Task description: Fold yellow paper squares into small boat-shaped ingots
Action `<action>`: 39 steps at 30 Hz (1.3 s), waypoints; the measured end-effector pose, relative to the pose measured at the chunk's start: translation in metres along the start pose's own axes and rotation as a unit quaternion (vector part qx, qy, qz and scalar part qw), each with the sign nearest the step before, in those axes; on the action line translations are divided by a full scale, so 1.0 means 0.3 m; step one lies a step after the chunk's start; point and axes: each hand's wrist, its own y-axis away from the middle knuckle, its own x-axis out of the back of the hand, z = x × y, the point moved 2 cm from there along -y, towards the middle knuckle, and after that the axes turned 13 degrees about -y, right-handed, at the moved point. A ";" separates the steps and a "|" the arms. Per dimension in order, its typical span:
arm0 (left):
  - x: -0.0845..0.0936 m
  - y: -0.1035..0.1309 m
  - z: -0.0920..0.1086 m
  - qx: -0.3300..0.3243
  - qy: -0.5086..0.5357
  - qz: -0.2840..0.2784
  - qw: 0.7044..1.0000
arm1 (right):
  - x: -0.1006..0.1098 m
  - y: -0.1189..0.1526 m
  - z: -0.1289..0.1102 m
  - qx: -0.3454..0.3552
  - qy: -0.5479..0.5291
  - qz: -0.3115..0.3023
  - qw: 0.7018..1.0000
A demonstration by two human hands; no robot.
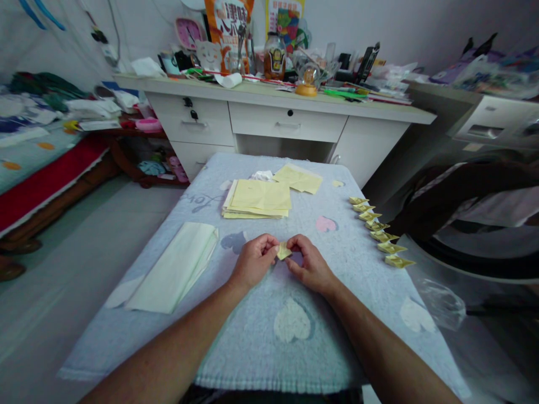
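Note:
Between my two hands, near the middle of the cloth-covered table, is a small folded piece of yellow paper [283, 251]. My left hand [256, 259] pinches its left side between thumb and fingers. My right hand [310, 264] pinches it from the right. Just beyond the hands lies a stack of yellow paper sheets [261, 199], with a few loose yellow sheets [301, 178] behind it. Along the table's right edge stands a row of several folded yellow paper boats [385, 237].
A folded pale green cloth or paper [174, 269] lies at the left of the table. Behind the table is a white desk [288, 120] crowded with jars, pens and packets. A washing machine [497, 120] stands to the right, and a bed [54, 163] is at the left.

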 end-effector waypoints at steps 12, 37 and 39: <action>0.015 0.026 0.041 -0.104 -0.283 -0.026 0.953 | 0.018 -0.004 0.010 0.011 0.113 -0.004 0.994; 0.033 0.022 0.017 -0.245 -0.364 -0.047 0.898 | -0.004 0.002 0.013 0.038 0.212 -0.075 0.974; 0.034 0.021 0.013 -0.239 -0.359 -0.055 0.901 | -0.007 0.003 0.014 0.046 0.219 -0.079 0.971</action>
